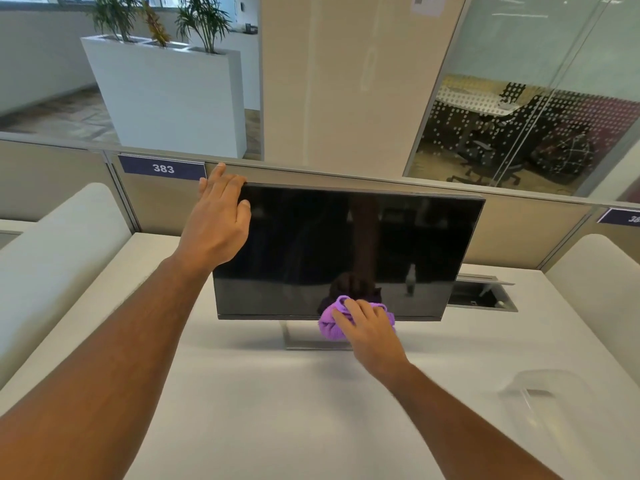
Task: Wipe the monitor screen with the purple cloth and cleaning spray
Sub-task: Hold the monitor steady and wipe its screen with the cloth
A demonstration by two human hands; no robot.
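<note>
Nearest the camera, two bare forearms reach forward over a pale desk (277, 393). At the near right edge of the desk lies one clear plastic object (543, 393), blurred and hard to name.

The right hand (369, 332) has its fingers curled over one bunched purple cloth (330, 325), gripping it and pressing it against the bottom edge of the monitor (346, 244), slightly right of the middle. The cloth sits just above the monitor's single silver stand (298, 337), which rests on the desk.

The one monitor stands with its long axis running left to right, the dark, switched-off screen facing the person and tilted a little back. The right side sits slightly lower in the view than the left. In the glass show dim reflections of an arm, the cloth and a small bottle shape.

The left hand (218, 220) holds the monitor's upper left corner: the fingers lie nearly straight and together over the top edge, and the thumb rests on the front at the left side of the screen.

To the right, behind the monitor, an open cable hatch (481, 296) is set into the desk. A beige partition (519, 230) runs behind, bearing one blue label reading 383 (162, 168) and part of a second at the right edge. Beyond stand one white planter (166, 98) with three plants, a pillar, and a glass-walled room with chairs.
</note>
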